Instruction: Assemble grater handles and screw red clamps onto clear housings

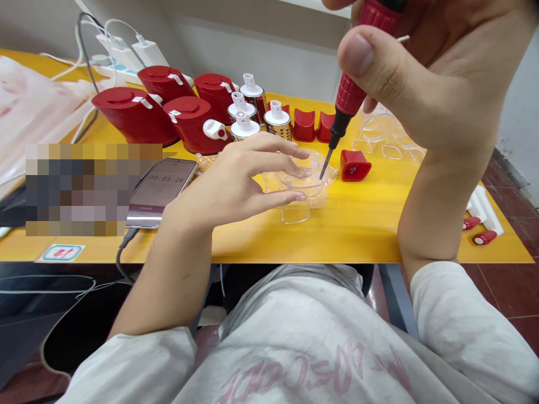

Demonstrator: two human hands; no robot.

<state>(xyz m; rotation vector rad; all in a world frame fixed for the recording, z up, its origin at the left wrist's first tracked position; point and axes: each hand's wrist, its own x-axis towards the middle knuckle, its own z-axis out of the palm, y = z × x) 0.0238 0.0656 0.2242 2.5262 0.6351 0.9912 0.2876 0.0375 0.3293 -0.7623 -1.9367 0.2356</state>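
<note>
A red-handled screwdriver (pixel 350 92) is gripped in my right hand (pixel 425 73), raised above the table. Its shaft slants down to the left, and its tip meets a clear plastic housing (pixel 295 210) on the tabletop. Across that housing lies my left hand (pixel 248 179), its thumb at the near side and its fingers over the top, steadying it. Whether a screw sits under the tip is too small to tell. Just right of the housing stands a small red plastic piece (pixel 356 165) with an open end.
Several red machine bodies (pixel 130 115) stand at the back left, beside metal grater drums (pixel 278 120) with white tops. More clear parts (pixel 379 129) lie behind my right hand. A phone (pixel 162 191) with a timer lies left; white cranks (pixel 484 213) rest at the right edge.
</note>
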